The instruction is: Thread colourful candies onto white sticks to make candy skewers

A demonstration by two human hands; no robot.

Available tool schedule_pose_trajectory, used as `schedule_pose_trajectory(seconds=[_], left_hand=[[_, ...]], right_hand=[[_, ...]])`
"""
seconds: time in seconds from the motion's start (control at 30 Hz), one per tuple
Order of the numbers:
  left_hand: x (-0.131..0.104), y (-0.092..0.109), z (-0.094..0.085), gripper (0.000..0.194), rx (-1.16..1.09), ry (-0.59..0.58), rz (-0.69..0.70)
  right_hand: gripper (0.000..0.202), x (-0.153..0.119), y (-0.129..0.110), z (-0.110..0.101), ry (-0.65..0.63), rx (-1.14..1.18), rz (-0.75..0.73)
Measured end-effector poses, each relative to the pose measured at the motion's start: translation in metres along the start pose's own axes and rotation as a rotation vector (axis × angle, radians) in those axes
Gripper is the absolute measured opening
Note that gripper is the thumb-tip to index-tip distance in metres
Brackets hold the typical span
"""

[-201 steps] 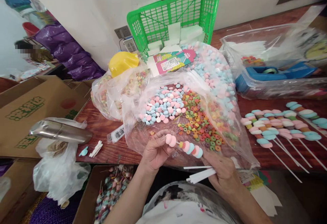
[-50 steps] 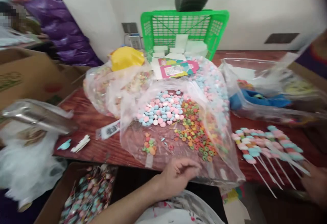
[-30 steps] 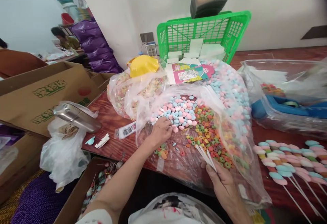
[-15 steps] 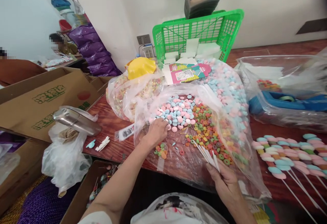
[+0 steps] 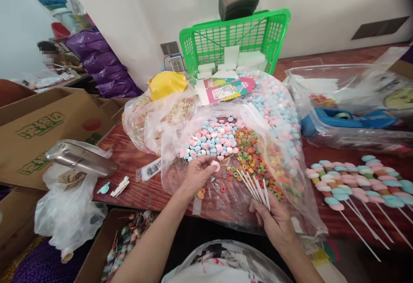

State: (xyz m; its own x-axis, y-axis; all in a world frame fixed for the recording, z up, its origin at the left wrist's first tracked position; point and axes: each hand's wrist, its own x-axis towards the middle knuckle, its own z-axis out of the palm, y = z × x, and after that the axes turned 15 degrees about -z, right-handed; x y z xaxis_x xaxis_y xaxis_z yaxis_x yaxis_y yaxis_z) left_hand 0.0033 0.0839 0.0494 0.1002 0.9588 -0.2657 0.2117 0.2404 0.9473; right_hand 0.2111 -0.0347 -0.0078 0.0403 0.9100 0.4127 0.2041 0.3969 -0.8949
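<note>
A pink candy (image 5: 215, 166) is pinched between the thumb and fingers of my left hand (image 5: 198, 175), just in front of a pile of pink, blue and white candies (image 5: 214, 139). My right hand (image 5: 272, 214) is closed round a fanned bundle of white sticks (image 5: 254, 188), their tips pointing up and left. Beside the pile, colourful ring-shaped pieces (image 5: 254, 158) lie on the clear plastic bag (image 5: 235, 212). Finished-looking skewers of stacked candies (image 5: 358, 184) rest on the table at the right.
A green basket (image 5: 234, 38) stands at the back. On the right is a clear bin (image 5: 348, 141) with a blue tape dispenser (image 5: 351, 121). A metal flask (image 5: 82, 158) lies left, near a cardboard box (image 5: 51, 132). Another person sits in the left background.
My left hand has drawn back from the candy pile with a pink candy in its fingers. My right hand still holds the sticks. The whole view has shifted slightly.
</note>
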Motion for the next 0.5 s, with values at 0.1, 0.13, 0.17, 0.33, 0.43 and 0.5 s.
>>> schedule_pose_trajectory(seconds=[0.1, 0.13, 0.17, 0.33, 0.43, 0.5], left_hand=[[-0.016, 0.016, 0.015, 0.026, -0.388, -0.124, -0.173], [-0.02, 0.021, 0.019, 0.027, -0.459, -0.138, -0.197], [-0.023, 0.025, 0.022, 0.028, -0.513, -0.15, -0.213], [-0.031, 0.033, 0.026, 0.028, -0.627, -0.185, -0.205], [-0.034, 0.031, 0.026, 0.029, -0.648, -0.199, -0.175], [-0.035, 0.028, 0.026, 0.03, -0.653, -0.203, -0.144]], right_hand=[[0.024, 0.003, -0.008, -0.002, -0.051, -0.066, 0.025], [0.025, 0.004, -0.011, -0.003, -0.061, -0.084, 0.023], [0.025, 0.005, -0.015, -0.004, -0.069, -0.097, 0.014], [0.019, 0.009, -0.028, -0.006, -0.086, -0.149, -0.088], [0.013, 0.006, -0.028, -0.006, -0.075, -0.178, -0.107], [0.013, 0.004, -0.026, -0.006, -0.07, -0.2, -0.11]])
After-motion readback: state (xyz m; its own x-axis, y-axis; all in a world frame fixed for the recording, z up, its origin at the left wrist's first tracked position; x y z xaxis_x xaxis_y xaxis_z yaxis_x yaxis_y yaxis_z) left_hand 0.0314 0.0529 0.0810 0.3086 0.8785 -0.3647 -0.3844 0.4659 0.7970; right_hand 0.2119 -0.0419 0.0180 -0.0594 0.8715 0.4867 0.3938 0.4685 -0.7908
